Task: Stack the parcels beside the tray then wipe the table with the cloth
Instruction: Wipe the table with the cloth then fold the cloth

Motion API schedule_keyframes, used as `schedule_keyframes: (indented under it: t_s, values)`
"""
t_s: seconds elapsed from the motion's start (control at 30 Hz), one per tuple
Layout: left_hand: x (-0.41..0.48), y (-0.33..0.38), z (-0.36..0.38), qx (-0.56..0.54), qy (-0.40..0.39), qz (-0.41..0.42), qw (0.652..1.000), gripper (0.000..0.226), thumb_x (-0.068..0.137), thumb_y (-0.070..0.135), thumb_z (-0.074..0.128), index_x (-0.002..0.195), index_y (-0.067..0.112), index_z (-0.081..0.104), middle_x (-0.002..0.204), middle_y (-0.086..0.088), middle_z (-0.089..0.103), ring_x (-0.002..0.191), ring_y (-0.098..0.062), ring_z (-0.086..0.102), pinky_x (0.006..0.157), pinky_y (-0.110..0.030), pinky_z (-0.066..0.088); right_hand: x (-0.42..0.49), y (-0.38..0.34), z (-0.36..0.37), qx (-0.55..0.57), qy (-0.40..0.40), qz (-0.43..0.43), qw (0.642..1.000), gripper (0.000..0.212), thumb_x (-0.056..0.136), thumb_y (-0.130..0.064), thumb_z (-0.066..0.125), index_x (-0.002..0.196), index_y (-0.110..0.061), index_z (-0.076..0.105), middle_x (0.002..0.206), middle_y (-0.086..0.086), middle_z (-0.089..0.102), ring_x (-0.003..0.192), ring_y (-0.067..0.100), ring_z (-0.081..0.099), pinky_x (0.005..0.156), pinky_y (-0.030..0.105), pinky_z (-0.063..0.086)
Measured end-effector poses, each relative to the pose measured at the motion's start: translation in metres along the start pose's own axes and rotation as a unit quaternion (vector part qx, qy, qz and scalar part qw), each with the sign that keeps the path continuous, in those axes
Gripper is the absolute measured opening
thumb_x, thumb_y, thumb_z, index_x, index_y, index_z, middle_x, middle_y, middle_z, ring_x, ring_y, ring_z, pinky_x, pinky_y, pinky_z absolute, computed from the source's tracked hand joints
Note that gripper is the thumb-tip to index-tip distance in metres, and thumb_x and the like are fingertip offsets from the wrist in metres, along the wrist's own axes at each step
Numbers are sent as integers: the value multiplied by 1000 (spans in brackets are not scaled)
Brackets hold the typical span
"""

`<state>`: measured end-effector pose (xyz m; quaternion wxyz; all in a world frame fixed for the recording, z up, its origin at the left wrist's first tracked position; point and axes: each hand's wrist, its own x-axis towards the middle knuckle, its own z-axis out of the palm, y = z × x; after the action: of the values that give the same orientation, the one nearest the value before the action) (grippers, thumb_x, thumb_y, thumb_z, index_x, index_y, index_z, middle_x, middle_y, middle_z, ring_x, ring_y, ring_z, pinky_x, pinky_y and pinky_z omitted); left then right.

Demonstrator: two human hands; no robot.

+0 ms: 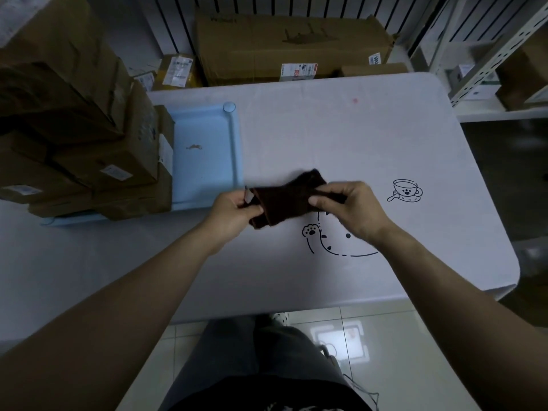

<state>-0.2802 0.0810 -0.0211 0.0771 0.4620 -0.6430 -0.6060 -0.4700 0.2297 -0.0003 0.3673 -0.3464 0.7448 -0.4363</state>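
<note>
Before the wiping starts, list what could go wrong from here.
1. The parcel stack is tall and uneven; a leftward wipe could bump it over.
2. It seems to sit partly on the blue tray, not beside it.
3. The brown cloth is bunched between the left hand and right hand, so it may wipe poorly.

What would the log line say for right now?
parcels: piled at tray left side | cloth: dark, gripped by left hand and right hand over table | wiping: not started
</note>
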Motion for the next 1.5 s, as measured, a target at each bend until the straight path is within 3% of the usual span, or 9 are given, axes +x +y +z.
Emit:
schedule_keyframes:
  t_s: [0.23,0.47,0.63,0.77,0.87,0.97,1.07,1.2,1.5]
  values:
    - [-16,-69,17,129,-97,-121,979,3,87,1,64,89,3,63,88,-12,61,85,-21,59,78,-31,46,-28,50,24,-76,-123,125,982,3,85,-18,78,88,-19,77,83,-4,72,82,11,65,78,14,49]
    - [11,-56,2,105,136,-171,970,18,79,27,59,69,13,55,82,-22,65,92,-39,68,70,-33,46,23,42,25,-183,102,87,974,37,96,-27,62,130,-14,62,115,3,66,107,22,61,97,36,48]
    - [-20,-56,16,300,111,46,946,15,89,32,65,83,19,66,84,-1,68,82,-22,62,69,-32,48,-13,71,43,-371,59,-140,916,23,84,-34,63,81,-12,69,79,5,65,79,29,59,69,37,48]
    - [-19,-67,30,429,-17,311,848,31,72,27,71,101,17,69,103,-1,62,100,-26,55,85,-37,43,-23,93,50,-526,-63,-174,830,40,65,-27,74,101,-10,69,97,10,62,89,34,58,71,41,49]
    - [-14,-75,38,518,-65,258,813,56,72,29,73,124,16,59,125,-1,55,117,-28,47,99,-36,32,-18,93,53,-540,-45,-188,819,32,65,-9,72,97,-9,69,92,10,62,84,33,58,72,39,45]
    - [-14,-77,40,538,-30,266,799,40,72,20,68,111,13,63,111,-6,60,104,-32,55,93,-37,35,-14,80,55,-466,-49,-214,857,18,74,-15,57,85,-10,70,80,7,64,76,31,59,73,36,40]
    - [-14,-74,30,468,1,285,837,24,77,19,53,97,12,65,91,-7,65,86,-32,60,79,-36,37,-11,58,52,-375,-68,-115,917,30,84,-18,49,103,-7,69,97,12,70,88,35,63,79,33,40]
    - [3,-62,24,285,37,53,956,35,87,25,68,118,13,57,116,-7,63,105,-26,59,86,-35,48,10,57,55,-404,-58,-36,912,43,94,-12,53,137,-9,53,131,14,55,121,34,49,99,37,36]
    - [3,-70,25,172,46,-141,974,42,80,35,78,108,6,66,101,-6,67,90,-22,64,71,-27,46,19,51,66,-403,-175,97,893,41,86,-36,64,121,-15,59,117,6,64,107,28,59,91,33,46]
